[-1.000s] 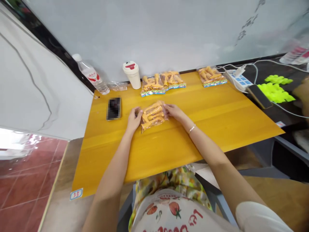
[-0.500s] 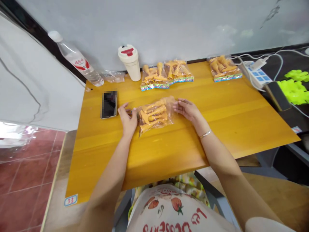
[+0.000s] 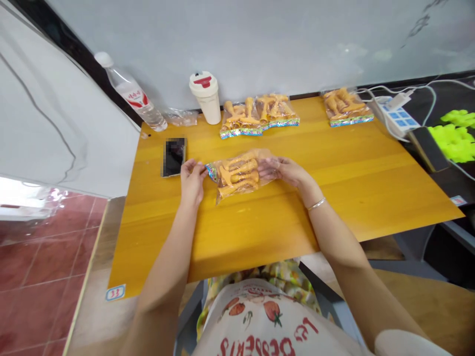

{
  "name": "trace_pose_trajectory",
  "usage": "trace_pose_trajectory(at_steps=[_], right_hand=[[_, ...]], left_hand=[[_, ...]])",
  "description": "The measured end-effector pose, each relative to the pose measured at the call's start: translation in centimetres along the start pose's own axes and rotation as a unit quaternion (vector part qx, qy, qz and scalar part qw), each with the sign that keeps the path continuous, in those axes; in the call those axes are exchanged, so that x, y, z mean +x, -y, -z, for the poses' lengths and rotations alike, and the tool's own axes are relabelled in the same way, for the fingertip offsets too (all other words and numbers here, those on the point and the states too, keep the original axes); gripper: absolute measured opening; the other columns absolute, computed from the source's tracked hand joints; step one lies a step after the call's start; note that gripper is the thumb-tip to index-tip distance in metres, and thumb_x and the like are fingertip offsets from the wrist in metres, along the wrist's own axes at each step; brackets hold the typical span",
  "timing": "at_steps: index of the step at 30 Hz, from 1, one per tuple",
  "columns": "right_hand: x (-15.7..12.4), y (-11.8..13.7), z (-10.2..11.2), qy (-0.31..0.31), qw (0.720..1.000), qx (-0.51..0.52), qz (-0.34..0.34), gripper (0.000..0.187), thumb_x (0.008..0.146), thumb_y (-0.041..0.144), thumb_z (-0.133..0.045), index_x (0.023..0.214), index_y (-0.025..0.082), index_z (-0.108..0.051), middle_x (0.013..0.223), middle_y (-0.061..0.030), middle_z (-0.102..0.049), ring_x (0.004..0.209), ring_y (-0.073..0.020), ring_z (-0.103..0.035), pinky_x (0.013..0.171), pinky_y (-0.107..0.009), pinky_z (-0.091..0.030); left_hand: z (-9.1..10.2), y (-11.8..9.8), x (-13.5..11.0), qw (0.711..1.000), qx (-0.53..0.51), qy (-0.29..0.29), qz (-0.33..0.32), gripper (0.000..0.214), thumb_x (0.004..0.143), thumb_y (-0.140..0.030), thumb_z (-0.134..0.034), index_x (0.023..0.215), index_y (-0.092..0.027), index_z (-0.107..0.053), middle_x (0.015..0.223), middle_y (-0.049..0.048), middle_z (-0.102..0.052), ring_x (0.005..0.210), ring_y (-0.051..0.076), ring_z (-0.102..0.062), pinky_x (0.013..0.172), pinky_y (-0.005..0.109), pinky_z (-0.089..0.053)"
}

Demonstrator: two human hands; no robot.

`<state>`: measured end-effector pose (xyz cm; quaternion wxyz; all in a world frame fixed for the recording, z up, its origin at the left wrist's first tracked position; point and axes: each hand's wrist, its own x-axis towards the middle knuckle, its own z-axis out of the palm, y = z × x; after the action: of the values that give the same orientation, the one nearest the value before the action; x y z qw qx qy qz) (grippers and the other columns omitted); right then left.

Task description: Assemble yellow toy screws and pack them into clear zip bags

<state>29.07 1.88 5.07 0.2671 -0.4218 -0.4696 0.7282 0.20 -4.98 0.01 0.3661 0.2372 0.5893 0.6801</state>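
Right at centre frame on the wooden table, the left hand pinches a corner of the orange-filled plastic bag, right hand pressed flat on its other end!

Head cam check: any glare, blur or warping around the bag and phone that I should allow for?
In the head view, the wide lens bows the table, a white glare patch washes out the lower left, the phone is partly pixelated, and the plastic bag shows shiny highlights but little blur.
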Motion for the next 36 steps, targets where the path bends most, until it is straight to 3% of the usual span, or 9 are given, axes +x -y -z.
trace_pose_trajectory(at_steps=[3,6,8,11,15,20,25,31,36], right_hand=[[0.1,-0.2,0.4,-0.015,0.997,-0.081,-0.010,0.027,0.086,0.042,-0.074,0.080,0.016,-0.071,0.085,-0.0097,-0.078,0.065,-0.0165,-0.071,0.069,-0.031,-0.063],[0.5,-0.6,1.2,-0.006,0.983,-0.185,0.013,0.030,0.085,0.046,-0.074,0.079,0.016,-0.073,0.081,-0.0075,-0.077,0.052,-0.0124,-0.062,0.057,-0.027,-0.056],[0.7,-0.9,1.6,0.011,0.967,-0.251,0.042,0.032,0.084,0.048,-0.072,0.081,0.016,-0.074,0.077,-0.0059,-0.076,0.049,-0.0099,-0.056,0.052,-0.024,-0.051],[1.1,-1.6,1.9,0.011,0.952,-0.301,0.061,0.031,0.083,0.048,-0.072,0.082,0.017,-0.075,0.070,-0.0036,-0.074,0.056,-0.0126,-0.061,0.058,-0.025,-0.052],[1.8,-2.5,1.5,-0.019,0.958,-0.272,0.090,0.035,0.078,0.046,-0.076,0.100,0.019,-0.076,0.085,-0.0049,-0.078,0.080,-0.0212,-0.072,0.080,-0.036,-0.059],[2.6,-3.4,0.1,-0.102,0.962,-0.197,0.157,0.065,0.072,0.040,-0.082,0.130,0.019,-0.063,0.124,-0.0109,-0.072,0.114,-0.0255,-0.068,0.107,-0.045,-0.049],[2.5,-3.5,-1.1,-0.045,0.980,-0.142,0.133,0.064,0.067,0.054,-0.083,0.121,0.023,-0.065,0.121,-0.0073,-0.073,0.114,-0.0264,-0.067,0.102,-0.045,-0.054],[1.8,-2.7,-1.7,0.041,0.984,-0.106,0.140,0.061,0.065,0.059,-0.083,0.110,0.021,-0.070,0.116,-0.0081,-0.074,0.112,-0.0254,-0.067,0.100,-0.042,-0.055],[2.0,-2.9,-1.3,0.021,0.986,-0.099,0.134,0.051,0.067,0.054,-0.084,0.106,0.024,-0.072,0.113,-0.0059,-0.075,0.106,-0.0243,-0.069,0.093,-0.040,-0.059]], left_hand=[[0.1,-0.3,0.2,1.000,-0.018,0.016,0.012,0.027,0.081,-0.026,-0.063,0.103,-0.025,-0.048,0.105,0.0018,-0.060,0.085,0.012,-0.067,0.094,0.036,-0.056],[0.3,-0.6,0.2,0.999,0.013,0.032,0.022,0.027,0.082,-0.026,-0.063,0.104,-0.025,-0.047,0.104,0.0019,-0.061,0.083,0.012,-0.067,0.093,0.035,-0.056],[0.5,-0.7,0.2,0.997,0.071,0.033,0.015,0.034,0.082,-0.028,-0.067,0.109,-0.023,-0.047,0.098,0.0017,-0.062,0.076,0.011,-0.066,0.087,0.033,-0.057],[0.9,-1.0,0.0,0.977,0.205,0.058,0.008,0.050,0.080,-0.035,-0.072,0.120,-0.018,-0.048,0.081,0.0009,-0.065,0.066,0.015,-0.063,0.077,0.034,-0.054],[1.0,-1.3,-0.6,0.952,0.278,0.125,0.021,0.055,0.079,-0.041,-0.073,0.123,-0.014,-0.053,0.074,0.0026,-0.069,0.068,0.019,-0.065,0.073,0.033,-0.050],[0.9,-1.6,-0.9,0.912,0.374,0.165,-0.043,0.043,0.081,-0.045,-0.067,0.109,-0.013,-0.065,0.082,0.0064,-0.071,0.076,0.021,-0.065,0.075,0.033,-0.049],[0.7,-1.9,-1.0,0.854,0.473,0.185,-0.110,0.039,0.086,-0.053,-0.057,0.084,-0.016,-0.070,0.078,0.0073,-0.069,0.076,0.022,-0.061,0.074,0.034,-0.047],[0.1,-1.7,-1.1,0.866,0.441,0.216,-0.093,0.034,0.086,-0.048,-0.054,0.076,-0.017,-0.066,0.069,0.0018,-0.062,0.065,0.016,-0.053,0.064,0.029,-0.041],[1.9,-2.6,-0.1,0.867,0.460,0.174,-0.080,0.030,0.087,-0.047,-0.058,0.081,-0.018,-0.063,0.074,0.0022,-0.064,0.069,0.017,-0.056,0.069,0.030,-0.042]])
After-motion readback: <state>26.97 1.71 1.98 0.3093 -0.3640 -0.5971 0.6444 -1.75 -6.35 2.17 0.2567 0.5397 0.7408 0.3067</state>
